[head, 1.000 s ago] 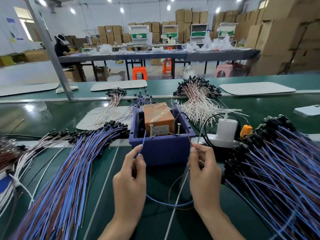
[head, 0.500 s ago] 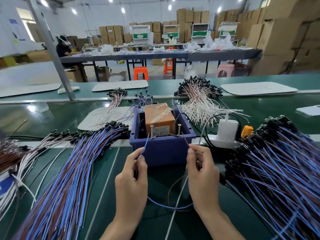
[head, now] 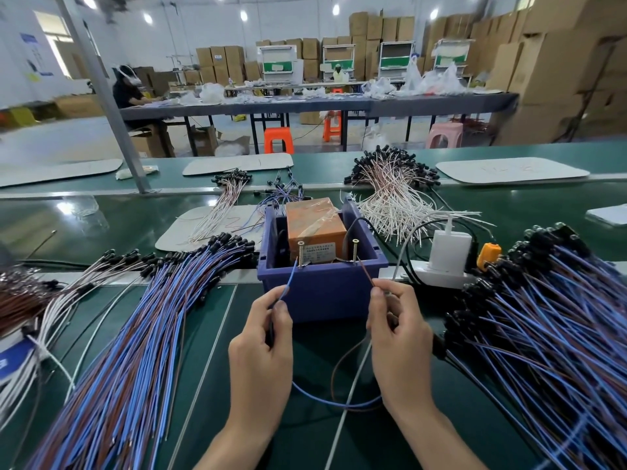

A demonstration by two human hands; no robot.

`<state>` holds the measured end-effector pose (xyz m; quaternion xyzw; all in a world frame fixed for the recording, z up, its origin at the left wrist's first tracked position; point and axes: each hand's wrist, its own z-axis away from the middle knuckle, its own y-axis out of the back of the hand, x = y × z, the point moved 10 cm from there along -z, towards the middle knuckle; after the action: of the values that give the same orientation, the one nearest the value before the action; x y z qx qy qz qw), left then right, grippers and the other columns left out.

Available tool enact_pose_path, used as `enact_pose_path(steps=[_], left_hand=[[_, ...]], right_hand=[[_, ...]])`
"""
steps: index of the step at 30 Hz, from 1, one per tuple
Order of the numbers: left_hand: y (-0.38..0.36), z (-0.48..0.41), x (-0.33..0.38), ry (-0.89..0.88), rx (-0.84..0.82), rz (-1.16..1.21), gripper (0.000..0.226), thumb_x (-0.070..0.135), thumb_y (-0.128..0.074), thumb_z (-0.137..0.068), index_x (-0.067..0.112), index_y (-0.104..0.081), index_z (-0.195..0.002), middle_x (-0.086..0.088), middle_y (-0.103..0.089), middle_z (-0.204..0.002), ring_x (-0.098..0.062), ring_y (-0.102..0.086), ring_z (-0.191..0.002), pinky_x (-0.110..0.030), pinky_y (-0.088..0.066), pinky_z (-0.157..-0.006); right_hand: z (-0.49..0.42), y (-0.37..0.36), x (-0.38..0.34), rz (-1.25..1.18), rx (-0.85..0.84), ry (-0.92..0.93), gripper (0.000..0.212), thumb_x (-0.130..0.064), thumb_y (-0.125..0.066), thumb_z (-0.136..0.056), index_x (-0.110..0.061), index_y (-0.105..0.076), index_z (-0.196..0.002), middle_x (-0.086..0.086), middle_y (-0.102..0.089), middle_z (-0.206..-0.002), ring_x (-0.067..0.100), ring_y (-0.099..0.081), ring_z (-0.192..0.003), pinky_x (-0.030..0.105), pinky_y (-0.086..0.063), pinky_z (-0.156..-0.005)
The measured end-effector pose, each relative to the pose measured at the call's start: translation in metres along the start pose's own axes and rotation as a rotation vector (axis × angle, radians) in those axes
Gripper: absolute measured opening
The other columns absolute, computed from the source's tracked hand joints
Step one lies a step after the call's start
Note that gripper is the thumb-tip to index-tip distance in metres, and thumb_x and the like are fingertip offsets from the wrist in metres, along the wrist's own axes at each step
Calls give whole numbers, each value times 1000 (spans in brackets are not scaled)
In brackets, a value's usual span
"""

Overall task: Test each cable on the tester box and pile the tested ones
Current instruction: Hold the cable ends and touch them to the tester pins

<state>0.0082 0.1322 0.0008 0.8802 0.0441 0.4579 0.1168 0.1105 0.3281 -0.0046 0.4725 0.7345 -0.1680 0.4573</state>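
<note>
Near left: the left pile (head: 135, 334) of blue-and-brown cables is fanned on the green bench (head: 305, 442), black connector ends pointing far.

The left hand (head: 261, 344) pinches the blue lead (head: 288, 286) of one cable (head: 336, 400) between thumb and forefinger. The lead's tip rises to the foot of the left screw (head: 300, 252); contact not resolvable.

Centre: the tester box (head: 315, 225), orange-brown and taped, sits inside a blue bin (head: 322, 296). Both screws stand upright at the box's near edge. The white label (head: 317, 253) on its near face carries printed lines, too small to read. The cable's slack loops on the bench between the wrists, on the near side of the bin.

The right hand (head: 397, 327), fingers curled, pinches the brown lead (head: 366, 274), whose tip is at the foot of the right screw (head: 355, 249).

Right of the bin: a white charger (head: 448, 249) is plugged into a power strip (head: 437, 276); no marking legible.

Near right: the right pile (head: 549, 317) of blue-and-brown cables, black ends toward the bin.
</note>
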Motion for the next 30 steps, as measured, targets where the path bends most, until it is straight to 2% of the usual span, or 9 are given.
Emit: enact_pose_path(steps=[3, 8, 13, 18, 21, 25, 30], left_hand=[[0, 0, -2, 13, 5, 17, 22, 43, -46, -97, 52, -59, -112, 8, -38, -53, -5, -29, -44, -25, -26, -41], [-1, 1, -2, 17, -2, 21, 23, 41, -46, -98, 49, -60, -114, 11, -37, -53, -5, -29, -44, -26, -26, -41], [-2, 0, -3, 14, -11, 17, 23, 40, -46, -98, 48, -60, -115, 9, -40, -53, -5, -29, -43, -24, -25, -41], [-3, 1, -3, 5, -22, 22, 23, 40, -47, -98, 50, -59, -115, -3, -43, -57, -10, -32, -45, -36, -29, -42], [-4, 0, -2, 7, -23, 26, 23, 41, -47, -98, 49, -60, -115, -4, -43, -57, -18, -34, -45, -39, -31, -41], [-2, 0, -2, 25, -17, 45, 22, 46, -45, -96, 54, -59, -111, -11, -49, -61, -31, -42, -50, -44, -34, -44], [-2, -1, -3, 27, -19, 59, 22, 44, -46, -96, 55, -59, -111, -12, -49, -62, -32, -43, -51, -42, -34, -44]], right_hand=[[0, 0, 1, 2, 3, -4, 10, -46, -45, -101, -42, -54, -102, -11, -64, -75, 14, -60, -60, 28, -48, -52], [0, -1, 2, 0, -8, -2, 9, -45, -46, -102, -43, -54, -103, -10, -63, -74, 15, -59, -59, 30, -48, -51], [0, -1, 0, -10, -10, 9, 9, -47, -45, -101, -44, -53, -102, -8, -64, -75, 15, -59, -58, 33, -48, -51], [0, -1, -2, -9, -13, 24, 9, -47, -45, -102, -44, -53, -102, -7, -63, -73, 17, -57, -56, 35, -47, -50], [0, -2, -1, -11, -13, 30, 10, -49, -43, -102, -45, -53, -102, -8, -63, -73, 15, -58, -57, 30, -47, -49], [0, -1, 3, -41, 4, 12, 25, -58, -41, -99, -40, -56, -106, -11, -66, -73, 8, -65, -65, 11, -46, -57], [0, -2, 3, -61, 2, 14, 23, -55, -43, -101, -38, -57, -107, -10, -66, -73, 7, -65, -65, 9, -45, -56]])
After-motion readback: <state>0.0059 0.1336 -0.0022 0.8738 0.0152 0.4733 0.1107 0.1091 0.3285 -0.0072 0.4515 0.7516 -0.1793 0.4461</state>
